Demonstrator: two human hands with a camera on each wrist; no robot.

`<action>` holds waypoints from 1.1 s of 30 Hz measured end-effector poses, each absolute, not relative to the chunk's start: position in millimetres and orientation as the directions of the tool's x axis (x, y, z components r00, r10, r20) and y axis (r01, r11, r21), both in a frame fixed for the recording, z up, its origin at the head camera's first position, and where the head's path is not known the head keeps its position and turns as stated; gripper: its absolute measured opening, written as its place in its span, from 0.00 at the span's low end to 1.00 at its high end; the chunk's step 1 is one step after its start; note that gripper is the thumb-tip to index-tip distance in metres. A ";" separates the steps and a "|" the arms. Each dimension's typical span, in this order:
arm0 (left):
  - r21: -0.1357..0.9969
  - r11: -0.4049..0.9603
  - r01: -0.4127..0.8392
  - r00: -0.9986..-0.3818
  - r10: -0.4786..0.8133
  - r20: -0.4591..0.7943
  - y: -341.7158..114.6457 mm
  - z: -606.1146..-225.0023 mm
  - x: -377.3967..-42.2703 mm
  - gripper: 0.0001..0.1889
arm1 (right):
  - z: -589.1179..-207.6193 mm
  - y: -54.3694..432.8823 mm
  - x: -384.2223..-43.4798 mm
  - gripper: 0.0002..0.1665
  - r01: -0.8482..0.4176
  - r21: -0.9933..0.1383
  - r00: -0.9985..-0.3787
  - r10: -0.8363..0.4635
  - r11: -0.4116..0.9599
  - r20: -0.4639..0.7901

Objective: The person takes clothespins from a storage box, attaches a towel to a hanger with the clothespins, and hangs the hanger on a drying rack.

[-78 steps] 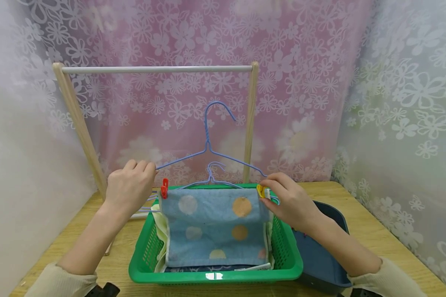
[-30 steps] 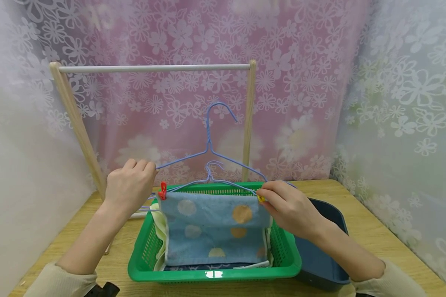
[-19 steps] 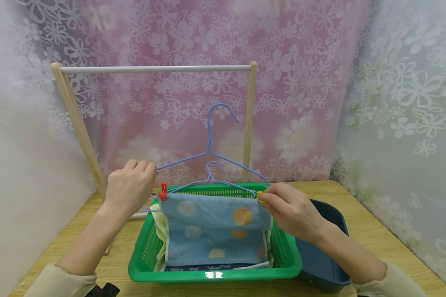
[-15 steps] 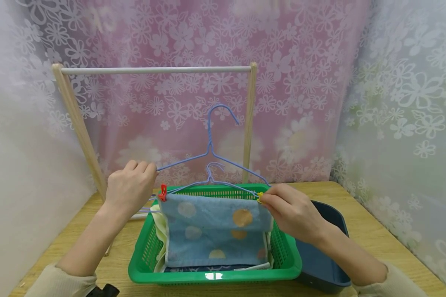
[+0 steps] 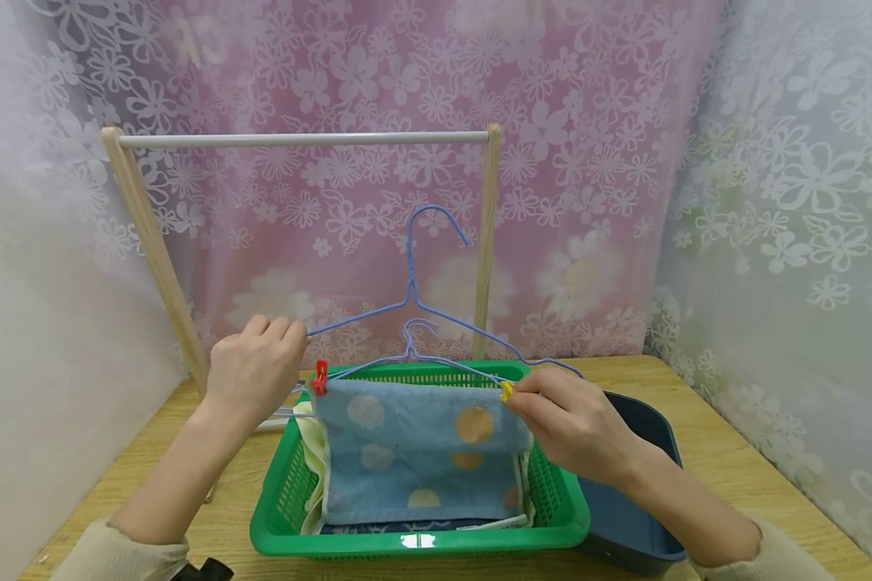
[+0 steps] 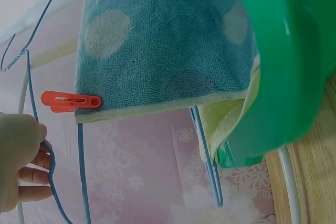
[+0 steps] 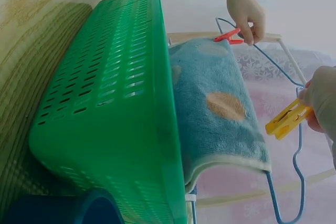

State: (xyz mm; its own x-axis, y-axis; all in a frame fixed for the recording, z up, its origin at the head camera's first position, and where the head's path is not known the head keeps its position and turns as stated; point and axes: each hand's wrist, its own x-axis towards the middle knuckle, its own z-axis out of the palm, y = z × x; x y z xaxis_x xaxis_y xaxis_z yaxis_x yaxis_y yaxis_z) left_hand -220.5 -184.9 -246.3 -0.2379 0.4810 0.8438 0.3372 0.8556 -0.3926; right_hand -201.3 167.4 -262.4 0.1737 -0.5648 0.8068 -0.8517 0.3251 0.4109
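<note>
My left hand grips the left arm of a blue wire hanger, fingers curled round the wire. A blue spotted towel drapes over the hanger's bottom bar and hangs down into a green basket. At the towel's top left corner sits a red clothespin, clipped on. My right hand pinches a yellow clothespin by its handle end. Its tips point at the towel's top edge near the right corner; the right wrist view shows it beside that edge, contact unclear.
A dark blue bin stands to the basket's right. Behind is a wooden rack with a white rail. More blue hangers lie behind the towel, and other cloths fill the basket.
The yellow clothespin and my right hand have shifted slightly downward, and the pin has turned. The hanger's right end shows again beyond my fingers. My left hand keeps its hold in place.
</note>
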 end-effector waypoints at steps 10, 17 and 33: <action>-0.384 0.858 0.341 -0.228 0.471 0.852 -185.9 -245.4 -220.2 0.13 | -263.4 170.5 -205.7 0.18 -0.843 0.411 0.158 -0.572 0.346 0.805; -0.398 0.860 0.320 -0.217 0.476 0.852 -185.4 -244.0 -218.4 0.12 | -264.6 172.0 -204.3 0.18 -0.848 0.386 0.097 -0.610 0.363 0.787; -0.406 0.861 0.308 -0.181 0.472 0.863 -184.8 -244.3 -217.4 0.11 | -260.7 166.6 -204.1 0.21 -0.843 0.313 -0.032 -0.623 0.437 0.782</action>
